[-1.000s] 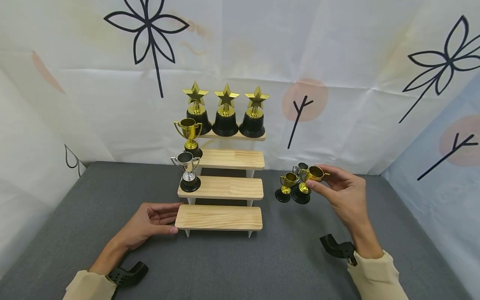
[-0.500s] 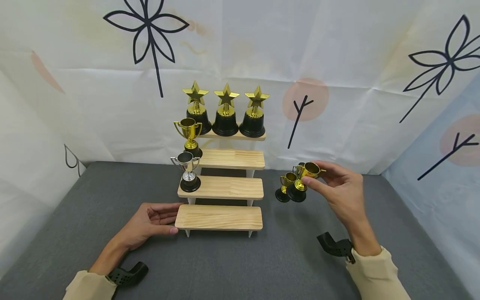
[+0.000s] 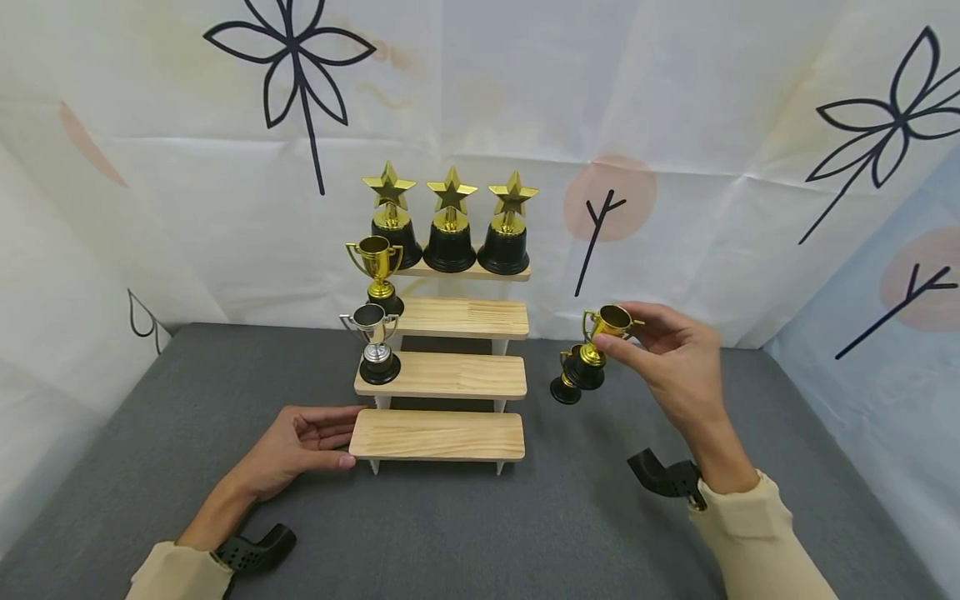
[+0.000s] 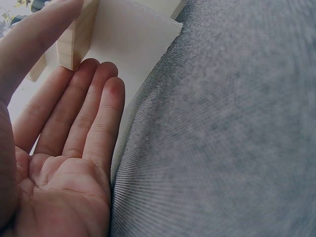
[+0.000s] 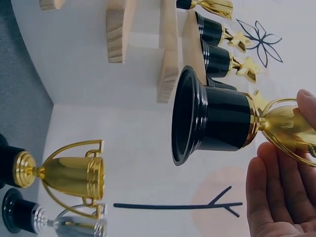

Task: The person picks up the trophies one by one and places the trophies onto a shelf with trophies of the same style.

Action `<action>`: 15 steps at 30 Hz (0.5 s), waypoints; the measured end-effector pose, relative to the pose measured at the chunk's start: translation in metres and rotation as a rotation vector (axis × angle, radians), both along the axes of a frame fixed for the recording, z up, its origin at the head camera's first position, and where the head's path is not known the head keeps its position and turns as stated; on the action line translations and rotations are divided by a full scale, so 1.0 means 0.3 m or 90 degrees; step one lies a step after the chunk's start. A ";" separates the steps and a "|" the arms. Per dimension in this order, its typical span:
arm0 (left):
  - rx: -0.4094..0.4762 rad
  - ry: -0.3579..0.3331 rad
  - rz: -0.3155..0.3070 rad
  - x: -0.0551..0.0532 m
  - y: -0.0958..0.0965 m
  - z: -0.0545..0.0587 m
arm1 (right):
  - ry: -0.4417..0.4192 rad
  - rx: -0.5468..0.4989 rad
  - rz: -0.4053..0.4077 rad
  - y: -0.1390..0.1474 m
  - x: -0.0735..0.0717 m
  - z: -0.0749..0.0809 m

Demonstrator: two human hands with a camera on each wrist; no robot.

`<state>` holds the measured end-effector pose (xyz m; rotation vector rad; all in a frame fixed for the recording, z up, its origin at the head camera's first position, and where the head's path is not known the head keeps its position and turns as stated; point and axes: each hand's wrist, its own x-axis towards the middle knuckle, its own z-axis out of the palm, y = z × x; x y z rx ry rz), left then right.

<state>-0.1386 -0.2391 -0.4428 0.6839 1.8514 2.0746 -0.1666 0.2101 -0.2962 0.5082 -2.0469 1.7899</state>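
Note:
My right hand (image 3: 675,358) holds a small gold trophy cup (image 3: 615,320) with a black base by its cup, thumb in front. In the right wrist view, the base of this trophy cup (image 5: 217,118) is tilted toward the camera. Behind it on the table stand another gold trophy cup (image 5: 71,177) and a silver one (image 5: 79,226). My left hand (image 3: 288,450) rests at the left end of the lowest step of a wooden tiered shelf (image 3: 438,435). Its straight fingers (image 4: 79,113) touch the board's end; the thumb lies by the front corner.
Three star trophies (image 3: 451,208) line the top step. A gold trophy cup (image 3: 381,260) sits at the left of the step below, and a silver trophy cup (image 3: 375,333) at the left of the one under that. Patterned white cloth (image 3: 675,83) hangs behind the grey table (image 3: 465,533).
My right hand has lifted the gold trophy cup and brought it slightly left, so it now covers most of the cups standing behind. The left hand has stayed still at the shelf.

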 end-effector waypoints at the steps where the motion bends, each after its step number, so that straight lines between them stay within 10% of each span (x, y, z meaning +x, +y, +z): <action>1: 0.001 0.000 0.000 0.000 0.001 0.000 | 0.002 0.004 -0.002 -0.003 -0.002 0.003; 15: -0.016 0.005 0.015 0.001 0.002 0.005 | -0.004 0.021 0.019 -0.058 -0.037 0.033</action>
